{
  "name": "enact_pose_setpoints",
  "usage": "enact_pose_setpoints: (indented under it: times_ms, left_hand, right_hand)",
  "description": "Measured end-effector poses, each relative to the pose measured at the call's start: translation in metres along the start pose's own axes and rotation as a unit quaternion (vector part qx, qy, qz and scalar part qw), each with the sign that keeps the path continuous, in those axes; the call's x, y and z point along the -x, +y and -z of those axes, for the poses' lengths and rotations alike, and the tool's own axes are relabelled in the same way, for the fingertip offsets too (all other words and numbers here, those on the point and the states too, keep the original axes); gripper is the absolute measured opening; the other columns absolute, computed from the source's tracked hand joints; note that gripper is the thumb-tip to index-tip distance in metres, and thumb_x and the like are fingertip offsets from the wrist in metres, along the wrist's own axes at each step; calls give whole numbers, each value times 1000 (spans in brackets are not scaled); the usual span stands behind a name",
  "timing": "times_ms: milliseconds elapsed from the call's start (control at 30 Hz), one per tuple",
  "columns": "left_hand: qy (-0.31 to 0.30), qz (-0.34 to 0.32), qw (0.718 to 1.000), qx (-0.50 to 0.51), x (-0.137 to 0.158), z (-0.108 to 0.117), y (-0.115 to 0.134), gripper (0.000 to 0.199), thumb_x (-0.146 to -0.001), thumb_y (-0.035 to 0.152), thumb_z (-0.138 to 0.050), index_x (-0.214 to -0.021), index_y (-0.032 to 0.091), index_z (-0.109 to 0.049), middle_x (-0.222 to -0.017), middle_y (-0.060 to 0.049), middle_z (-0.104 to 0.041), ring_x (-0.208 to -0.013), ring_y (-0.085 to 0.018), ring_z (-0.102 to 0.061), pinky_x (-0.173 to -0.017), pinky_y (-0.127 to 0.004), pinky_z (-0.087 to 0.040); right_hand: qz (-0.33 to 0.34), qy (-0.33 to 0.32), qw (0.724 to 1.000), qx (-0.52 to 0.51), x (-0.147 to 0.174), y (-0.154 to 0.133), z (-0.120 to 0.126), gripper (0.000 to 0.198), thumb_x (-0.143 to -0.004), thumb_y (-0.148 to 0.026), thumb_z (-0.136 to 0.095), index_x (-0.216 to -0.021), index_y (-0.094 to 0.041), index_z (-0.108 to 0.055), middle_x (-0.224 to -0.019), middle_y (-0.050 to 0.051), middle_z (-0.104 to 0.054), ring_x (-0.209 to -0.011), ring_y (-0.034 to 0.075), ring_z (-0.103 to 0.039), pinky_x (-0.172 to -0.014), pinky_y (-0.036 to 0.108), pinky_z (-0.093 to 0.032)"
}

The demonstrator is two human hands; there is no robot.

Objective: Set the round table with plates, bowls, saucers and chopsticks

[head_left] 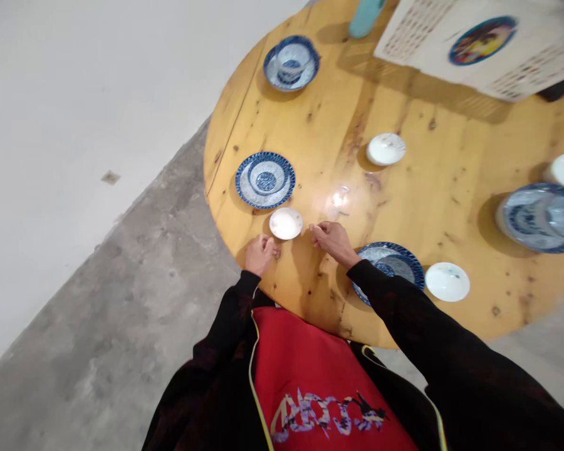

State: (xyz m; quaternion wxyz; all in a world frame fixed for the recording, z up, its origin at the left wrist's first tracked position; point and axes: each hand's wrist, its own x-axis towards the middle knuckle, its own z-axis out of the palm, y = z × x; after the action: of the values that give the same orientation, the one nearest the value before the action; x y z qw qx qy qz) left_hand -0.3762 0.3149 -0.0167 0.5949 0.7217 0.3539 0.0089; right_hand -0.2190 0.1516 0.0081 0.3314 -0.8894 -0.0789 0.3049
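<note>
Head view. Small white bowl (286, 223) in relation to the two hands: it stands upright near the edge of a wooden table (324, 138), between the left hand (261, 254) and the right hand (333, 239). The left hand lies at the bowl's near left side, its fingers bent and drawn close together, the fingertips just beside the rim; whether they touch it cannot be told. The right hand lies on the other side, a narrow strip of tabletop showing between its fingertips and the bowl. Its thumb and forefinger are brought nearly together, the remaining fingers curled; whether anything small is pinched there cannot be told.

Just beyond the white bowl is a blue-and-white plate (242, 185) carrying a smaller patterned bowl (266, 179). The right sleeve (390, 291) passes over part of a second plate (370, 253), beside which sits a white dish (447, 282). Farther across the table stands another white bowl (386, 149), well apart from both hands. Toward the far edge are a deep blue-rimmed dish (269, 67), with a vessel inside it, and a white perforated crate (425, 50) bearing an oval label (483, 41).
</note>
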Motion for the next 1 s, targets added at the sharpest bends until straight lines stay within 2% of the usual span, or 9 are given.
enact_pose_setpoints:
  times_ms: [100,267,433,567,733,867,1000]
  left_hand:
    - [28,9,999,32,10,19,-12,21,-95,41,-55,-90,21,-58,-77,-4,-73,-68,-15,-72,-68,-26,-55]
    - [131,11,991,35,30,52,-27,35,-88,53,-56,-92,20,-64,-77,-5,-74,-65,-17,-71,-66,-29,-57]
    - [233,53,971,28,56,67,-27,38,-84,54,-56,-95,19,-66,-75,-3,-73,-65,-18,-69,-67,-30,-58]
    - [263,93,960,38,74,60,-24,44,-80,59,-60,-96,18,-66,-75,-3,-73,-64,-18,-68,-65,-32,-58]
    - [252,120,959,46,89,35,-19,57,-77,72,-64,-96,18,-67,-75,-5,-73,-64,-19,-68,-65,-33,-58]
    - [246,128,959,58,95,15,-10,71,-71,85,-65,-93,17,-68,-72,-6,-73,-62,-19,-67,-62,-33,-57]
    - [242,114,961,62,99,4,-1,73,-72,87,-64,-92,17,-69,-71,-7,-72,-60,-19,-67,-60,-32,-56]
  right_hand:
    - [-28,34,998,-33,-10,4,25,31,-96,-28,-58,-67,-19,-60,-61,3,-69,-53,16,-66,-54,23,-46]
    - [-69,118,982,-128,-40,9,81,26,-90,-18,-65,-64,-17,-60,-61,5,-68,-48,12,-62,-46,20,-44]
    - [-100,181,961,-183,-86,13,134,23,-87,-12,-66,-67,-16,-57,-60,4,-65,-45,10,-59,-41,18,-42]
    - [-126,210,945,-215,-128,17,158,21,-89,-11,-64,-71,-17,-55,-58,2,-61,-45,11,-57,-40,19,-41]
    - [-147,211,935,-243,-167,22,167,22,-95,-15,-61,-73,-17,-56,-56,0,-59,-47,11,-57,-44,19,-45]
    - [-153,210,935,-243,-183,25,166,27,-98,-12,-55,-71,-17,-57,-54,1,-58,-48,11,-56,-45,19,-46]
    - [-123,207,942,-232,-186,26,165,30,-93,-5,-56,-65,-18,-57,-51,3,-56,-46,13,-56,-46,23,-47]
